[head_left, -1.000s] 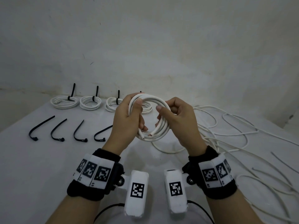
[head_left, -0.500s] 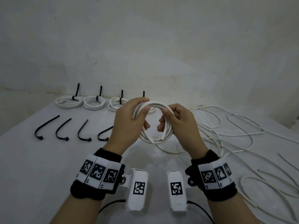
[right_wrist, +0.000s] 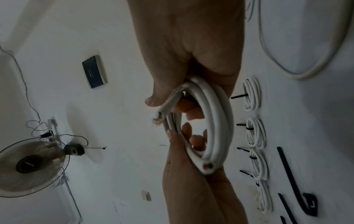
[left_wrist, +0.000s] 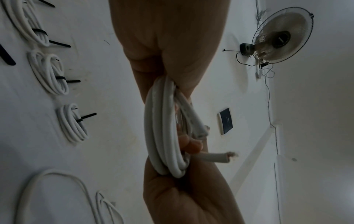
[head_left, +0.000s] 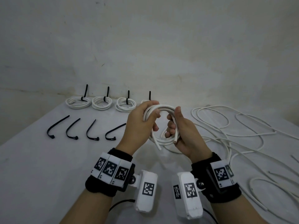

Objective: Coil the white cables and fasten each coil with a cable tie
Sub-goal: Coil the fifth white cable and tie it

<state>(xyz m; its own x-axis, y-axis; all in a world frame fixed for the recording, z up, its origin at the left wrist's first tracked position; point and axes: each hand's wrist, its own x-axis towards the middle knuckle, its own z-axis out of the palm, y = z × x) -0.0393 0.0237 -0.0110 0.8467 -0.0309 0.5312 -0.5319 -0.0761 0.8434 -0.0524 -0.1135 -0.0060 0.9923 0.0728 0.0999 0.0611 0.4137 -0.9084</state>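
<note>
Both hands hold a small coil of white cable (head_left: pixel 166 108) above the middle of the table. My left hand (head_left: pixel 151 118) grips the coil's left side, thumb over the strands. At the coil's right side my right hand (head_left: pixel 174 120) grips with its fingers curled through the loop. One cut cable end (head_left: pixel 175 140) pokes out by the right palm, another (head_left: pixel 159 147) hangs below. In the left wrist view the coil (left_wrist: pixel 164 136) runs between both hands; the right wrist view shows the coil (right_wrist: pixel 214 121) the same way. Several black cable ties (head_left: pixel 72 131) lie on the left.
Three tied coils (head_left: pixel 102 103) sit in a row at the back by the wall, and a fourth is half hidden behind my left hand. Loose white cables (head_left: pixel 226 126) sprawl over the table's right side. A wall fan (left_wrist: pixel 281 36) shows in the wrist views.
The coil has turned from facing me to tilting away. My right hand has rolled palm-up and slid lower on the coil's right side. The cable ends now stick out at the bottom.
</note>
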